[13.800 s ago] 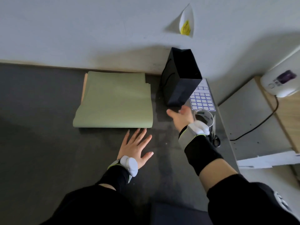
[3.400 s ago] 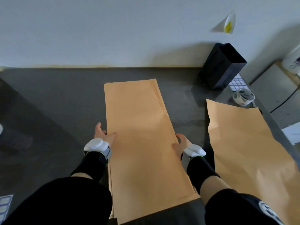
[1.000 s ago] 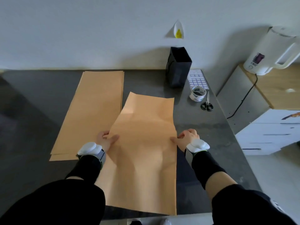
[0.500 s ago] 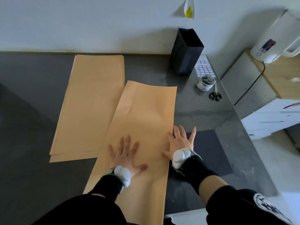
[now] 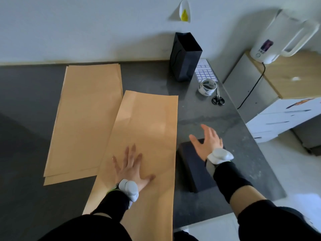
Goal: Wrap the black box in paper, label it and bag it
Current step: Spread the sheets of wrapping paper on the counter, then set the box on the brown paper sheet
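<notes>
A single sheet of brown paper [image 5: 145, 129] lies lengthwise on the dark table, hanging over the near edge. My left hand [image 5: 132, 168] rests flat on it with the fingers spread. To the right of the sheet lies the flat black box [image 5: 194, 169]. My right hand [image 5: 207, 140] hovers over the box's far end, fingers spread and holding nothing. A black paper bag [image 5: 185, 56] stands upright and open at the back. Beside it lies a sheet of white labels [image 5: 205, 73].
A stack of brown paper [image 5: 86, 117] lies to the left of the single sheet. A tape roll [image 5: 207, 86] and black scissors [image 5: 218, 100] sit near the table's right edge [image 5: 243, 122]. A white kettle [image 5: 276, 40] stands on a side cabinet to the right.
My right hand has lifted off the paper's right edge and moved right, over the black box. My left hand stays flat on the sheet. The view has shifted slightly right.
</notes>
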The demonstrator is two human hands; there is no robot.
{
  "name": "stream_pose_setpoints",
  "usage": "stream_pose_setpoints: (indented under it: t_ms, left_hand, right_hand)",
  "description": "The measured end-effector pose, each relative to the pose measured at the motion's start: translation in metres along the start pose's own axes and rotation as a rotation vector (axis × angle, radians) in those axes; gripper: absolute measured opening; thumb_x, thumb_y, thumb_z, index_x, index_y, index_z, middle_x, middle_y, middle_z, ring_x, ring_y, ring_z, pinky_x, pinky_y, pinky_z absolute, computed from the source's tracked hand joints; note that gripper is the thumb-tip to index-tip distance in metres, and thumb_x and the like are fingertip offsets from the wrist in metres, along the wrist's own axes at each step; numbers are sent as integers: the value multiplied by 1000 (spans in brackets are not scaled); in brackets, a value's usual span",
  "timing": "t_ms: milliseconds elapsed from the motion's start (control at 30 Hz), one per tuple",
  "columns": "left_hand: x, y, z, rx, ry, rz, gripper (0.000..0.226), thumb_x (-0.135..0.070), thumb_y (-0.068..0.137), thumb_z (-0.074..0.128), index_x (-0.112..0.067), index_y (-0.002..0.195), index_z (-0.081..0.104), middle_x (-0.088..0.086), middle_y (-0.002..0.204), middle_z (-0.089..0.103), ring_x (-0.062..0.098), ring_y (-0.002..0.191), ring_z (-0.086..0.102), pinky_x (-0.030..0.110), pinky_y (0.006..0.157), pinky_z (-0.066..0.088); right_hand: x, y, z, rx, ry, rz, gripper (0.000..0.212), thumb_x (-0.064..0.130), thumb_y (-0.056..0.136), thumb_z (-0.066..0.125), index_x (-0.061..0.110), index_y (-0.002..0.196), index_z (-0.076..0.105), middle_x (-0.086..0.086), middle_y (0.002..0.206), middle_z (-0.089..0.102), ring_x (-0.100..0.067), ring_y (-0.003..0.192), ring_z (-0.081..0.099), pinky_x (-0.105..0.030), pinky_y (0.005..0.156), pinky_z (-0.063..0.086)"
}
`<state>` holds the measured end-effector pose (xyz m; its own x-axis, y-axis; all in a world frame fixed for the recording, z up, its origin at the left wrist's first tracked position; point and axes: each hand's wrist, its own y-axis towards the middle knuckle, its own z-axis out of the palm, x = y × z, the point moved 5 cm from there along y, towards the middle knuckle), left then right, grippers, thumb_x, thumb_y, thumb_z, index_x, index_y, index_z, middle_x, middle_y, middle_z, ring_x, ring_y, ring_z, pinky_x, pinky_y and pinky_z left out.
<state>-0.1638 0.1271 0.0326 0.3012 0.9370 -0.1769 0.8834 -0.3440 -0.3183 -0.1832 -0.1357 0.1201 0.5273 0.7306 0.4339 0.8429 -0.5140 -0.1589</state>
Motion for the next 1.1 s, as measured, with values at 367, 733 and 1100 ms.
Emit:
stream_pose_setpoints:
  t_ms: [367,733,1100]
  left_hand:
    - [-146,12,1,84,-912,-91,68,-59,89,38,-21,144,30,-2,144,40,23,134,39,37,111,30]
    - [-192,20,-18,-145,-1151,-239,57,-46,92,43,-20,142,34,-7,124,50,20,121,49,42,107,36]
    - [-30,-2,-69,-283,-901,-510,45,-41,100,33,-10,125,54,9,125,57,30,116,52,32,94,36]
  right_hand:
    - [-124,-1,-16,305,372,372,48,44,89,56,2,109,67,-15,111,66,-25,101,60,-27,86,41]
    - [-151,-17,-14,304,943,401,38,34,82,69,13,109,54,-7,100,66,-19,87,64,-36,81,53]
    - [-41,-9,6,580,1263,500,47,39,75,72,14,114,62,-7,109,68,-26,102,64,-41,90,52]
